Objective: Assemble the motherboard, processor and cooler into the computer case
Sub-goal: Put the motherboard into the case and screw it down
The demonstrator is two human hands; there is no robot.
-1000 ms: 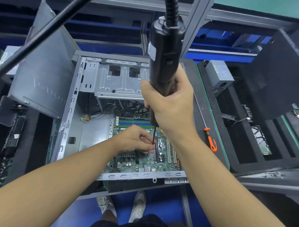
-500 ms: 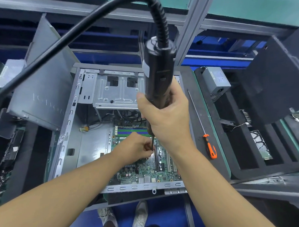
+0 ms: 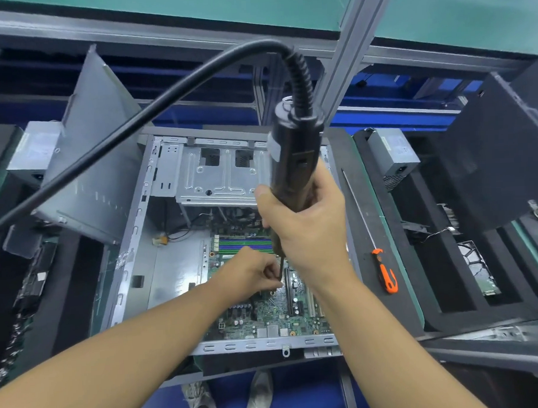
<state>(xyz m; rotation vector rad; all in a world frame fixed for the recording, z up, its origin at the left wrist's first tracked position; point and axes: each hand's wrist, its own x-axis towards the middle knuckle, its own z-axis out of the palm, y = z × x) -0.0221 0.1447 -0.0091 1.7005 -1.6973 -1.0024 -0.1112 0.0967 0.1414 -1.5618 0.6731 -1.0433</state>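
An open grey computer case (image 3: 131,250) lies on its side in front of me. A green motherboard (image 3: 260,315) sits inside it, with blue and green memory slots toward the far side. My right hand (image 3: 309,230) grips a black electric screwdriver (image 3: 293,159) held upright, its thin bit (image 3: 280,266) pointing down at the board. My left hand (image 3: 249,274) rests on the board with its fingertips pinched around the bit's lower end. The bit's tip and any screw under it are hidden by my fingers. No processor or cooler can be made out.
The screwdriver's thick black cable (image 3: 134,117) arcs away to the upper left. A long orange-handled screwdriver (image 3: 384,272) lies on the black foam right of the case. A grey side panel (image 3: 90,168) leans at the left. Power supply units (image 3: 395,155) and foam trays stand at the right.
The view has tilted so the case and hands sit lower in frame. Both hands keep the same hold on the screwdriver and its bit over the same spot of the motherboard.
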